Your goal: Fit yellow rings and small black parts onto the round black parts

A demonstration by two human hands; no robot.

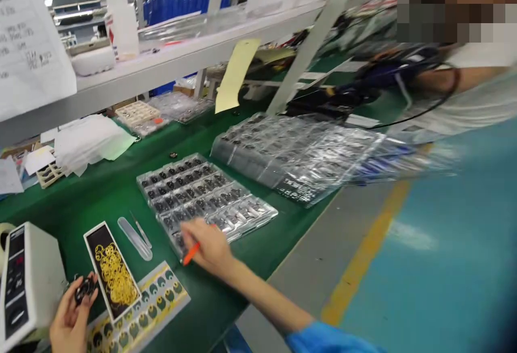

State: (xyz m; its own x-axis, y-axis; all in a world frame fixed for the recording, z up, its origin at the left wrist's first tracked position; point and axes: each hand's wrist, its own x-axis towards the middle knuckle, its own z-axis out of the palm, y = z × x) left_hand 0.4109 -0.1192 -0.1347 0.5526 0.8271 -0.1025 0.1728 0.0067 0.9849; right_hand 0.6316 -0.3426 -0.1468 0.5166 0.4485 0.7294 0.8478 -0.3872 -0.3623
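Observation:
My left hand (71,315) is closed on a small black round part (84,288), pinched between thumb and fingers beside the white machine. My right hand (208,245) is closed around an orange pen-like tool (191,254); its exact kind is blurred. That hand hovers over or touches the near corner of a clear plastic tray (258,214) with rows of small black parts; which of the two I cannot tell. Between my hands lies a white-rimmed box (93,260) of yellow rings (117,275). Under the box's near end rests a sheet of round stickers (159,303).
A white machine (40,272) with a control panel stands at the left. Tweezers (141,230) and a clear plastic strip (135,239) lie on the green mat (226,293). Stacked bagged trays (283,153) are at right, near another person's arm (440,79). A shelf (177,67) crosses above.

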